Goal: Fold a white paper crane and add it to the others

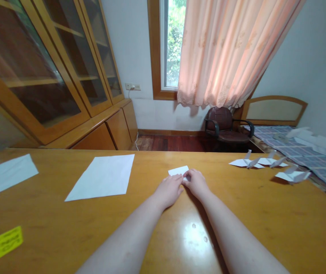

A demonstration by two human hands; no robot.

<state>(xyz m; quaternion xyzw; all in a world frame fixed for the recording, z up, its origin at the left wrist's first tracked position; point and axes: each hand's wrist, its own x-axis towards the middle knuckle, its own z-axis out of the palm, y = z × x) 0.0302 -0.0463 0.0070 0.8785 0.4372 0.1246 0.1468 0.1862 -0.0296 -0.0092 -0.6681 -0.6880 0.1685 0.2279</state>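
A small folded piece of white paper (pixel 179 170) lies on the wooden table (pixel 100 236), near its far edge. My left hand (pixel 170 189) rests over the near left side of the paper, fingers together and pressing it down. From the right, my right hand (pixel 196 183) pinches the paper's right edge between thumb and fingers. Both hands nearly meet there and cover its near part, so the fold under the fingers is hidden.
Left of my hands lies a flat white sheet (pixel 102 177), and beyond it another sheet (pixel 7 176). Several folded paper cranes (pixel 292 176) stand at the right. A yellow label (pixel 0 245) is near left. Past the table are a chair (pixel 222 123) and a bed (pixel 308 142).
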